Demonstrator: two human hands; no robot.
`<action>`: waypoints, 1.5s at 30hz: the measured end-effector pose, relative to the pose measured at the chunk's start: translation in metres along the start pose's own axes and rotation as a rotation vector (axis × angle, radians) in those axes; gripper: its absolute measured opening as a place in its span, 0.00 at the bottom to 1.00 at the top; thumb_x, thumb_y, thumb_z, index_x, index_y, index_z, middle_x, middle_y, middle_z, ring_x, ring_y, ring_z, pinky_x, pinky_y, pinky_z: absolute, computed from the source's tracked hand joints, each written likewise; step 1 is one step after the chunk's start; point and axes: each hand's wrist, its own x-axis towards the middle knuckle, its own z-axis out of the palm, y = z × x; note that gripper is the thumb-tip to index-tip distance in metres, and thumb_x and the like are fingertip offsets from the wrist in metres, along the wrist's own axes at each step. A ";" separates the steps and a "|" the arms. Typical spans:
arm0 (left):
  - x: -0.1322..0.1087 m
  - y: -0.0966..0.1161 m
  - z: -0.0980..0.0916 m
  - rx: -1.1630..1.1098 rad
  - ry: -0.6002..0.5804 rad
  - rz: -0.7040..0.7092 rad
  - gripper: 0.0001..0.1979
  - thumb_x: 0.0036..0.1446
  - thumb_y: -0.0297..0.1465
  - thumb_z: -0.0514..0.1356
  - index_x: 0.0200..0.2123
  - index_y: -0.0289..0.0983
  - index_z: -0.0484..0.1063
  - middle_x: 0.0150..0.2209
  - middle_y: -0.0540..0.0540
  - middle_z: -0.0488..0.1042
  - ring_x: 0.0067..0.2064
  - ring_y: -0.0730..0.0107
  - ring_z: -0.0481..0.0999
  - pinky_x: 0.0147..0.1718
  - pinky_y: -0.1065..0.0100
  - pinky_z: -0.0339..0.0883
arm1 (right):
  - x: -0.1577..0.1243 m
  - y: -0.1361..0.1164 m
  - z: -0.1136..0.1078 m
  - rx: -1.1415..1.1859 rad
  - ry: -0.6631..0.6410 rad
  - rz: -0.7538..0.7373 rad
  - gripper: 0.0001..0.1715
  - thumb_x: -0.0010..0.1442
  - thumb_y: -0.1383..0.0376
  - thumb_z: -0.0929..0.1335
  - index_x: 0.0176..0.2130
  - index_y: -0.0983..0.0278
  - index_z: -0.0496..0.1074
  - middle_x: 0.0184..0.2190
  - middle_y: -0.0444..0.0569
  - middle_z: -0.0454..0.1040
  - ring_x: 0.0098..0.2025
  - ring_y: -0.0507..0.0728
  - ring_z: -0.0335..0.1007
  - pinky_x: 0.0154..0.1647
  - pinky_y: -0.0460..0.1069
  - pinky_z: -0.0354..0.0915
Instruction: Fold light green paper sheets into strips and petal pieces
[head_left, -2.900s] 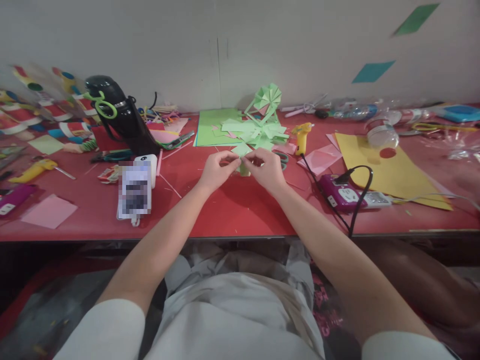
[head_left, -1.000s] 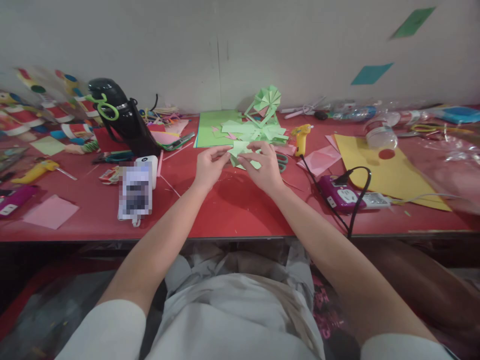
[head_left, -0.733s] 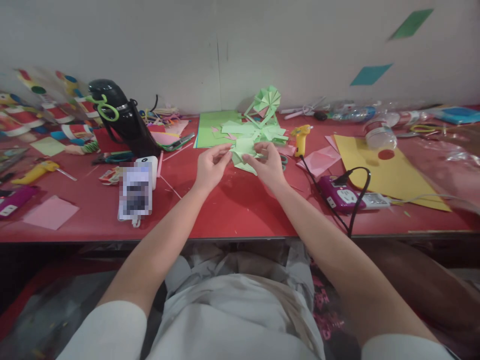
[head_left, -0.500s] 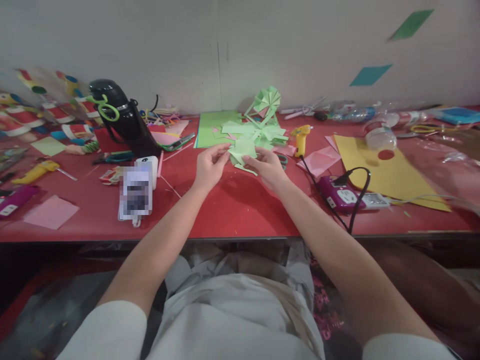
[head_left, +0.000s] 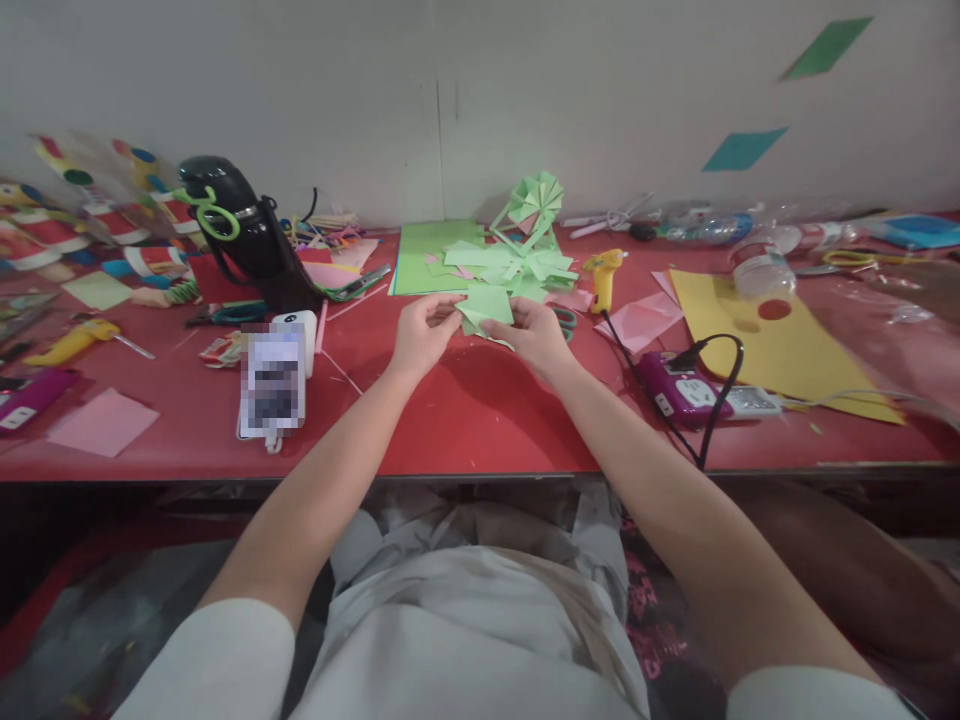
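Observation:
Both my hands meet over the red table (head_left: 465, 420) near its far middle. My left hand (head_left: 420, 335) and my right hand (head_left: 532, 335) each pinch a side of a small light green folded paper piece (head_left: 487, 305), held just above the tabletop. Right behind it lies a heap of similar green folded paper pieces (head_left: 517, 265), topped by a fan-like green paper shape (head_left: 536, 200). A flat green paper sheet (head_left: 424, 258) lies left of the heap.
A yellow glue gun (head_left: 602, 275) and a purple power strip (head_left: 686, 385) with a black cable sit to the right, beside a yellow sheet (head_left: 780, 335) and a plastic bottle (head_left: 761, 268). A black flask (head_left: 240, 235), a phone (head_left: 274, 380) and pink paper (head_left: 101, 422) lie left.
The green piece was opened out from a small fold near the table and lifted closer to the heap; my hands shifted slightly away from me with it.

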 end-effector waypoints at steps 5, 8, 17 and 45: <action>-0.001 0.000 -0.002 -0.040 0.018 0.009 0.14 0.48 0.30 0.67 0.40 0.34 0.81 0.32 0.45 0.80 0.35 0.69 0.79 0.38 0.67 0.75 | -0.002 -0.002 0.002 -0.014 -0.002 -0.021 0.26 0.42 0.53 0.80 0.38 0.63 0.76 0.36 0.49 0.81 0.37 0.57 0.76 0.45 0.56 0.74; -0.001 0.000 -0.002 -0.085 0.024 -0.009 0.15 0.47 0.31 0.69 0.40 0.34 0.81 0.33 0.45 0.81 0.37 0.67 0.80 0.41 0.65 0.76 | -0.002 -0.005 0.003 0.017 0.009 -0.003 0.25 0.43 0.50 0.80 0.36 0.62 0.76 0.35 0.49 0.80 0.36 0.56 0.76 0.44 0.54 0.75; 0.000 -0.003 -0.001 -0.151 0.032 -0.027 0.17 0.47 0.33 0.69 0.41 0.34 0.82 0.36 0.44 0.83 0.38 0.64 0.81 0.45 0.61 0.76 | -0.003 -0.007 0.005 0.067 -0.010 0.112 0.26 0.45 0.45 0.78 0.32 0.63 0.78 0.30 0.49 0.79 0.30 0.54 0.75 0.39 0.51 0.76; 0.000 0.004 -0.002 -0.376 -0.013 -0.329 0.17 0.46 0.22 0.67 0.42 0.33 0.78 0.38 0.45 0.79 0.37 0.68 0.80 0.47 0.58 0.75 | 0.003 -0.003 -0.004 0.066 0.065 0.047 0.18 0.47 0.55 0.78 0.23 0.62 0.72 0.23 0.42 0.70 0.29 0.49 0.66 0.33 0.46 0.64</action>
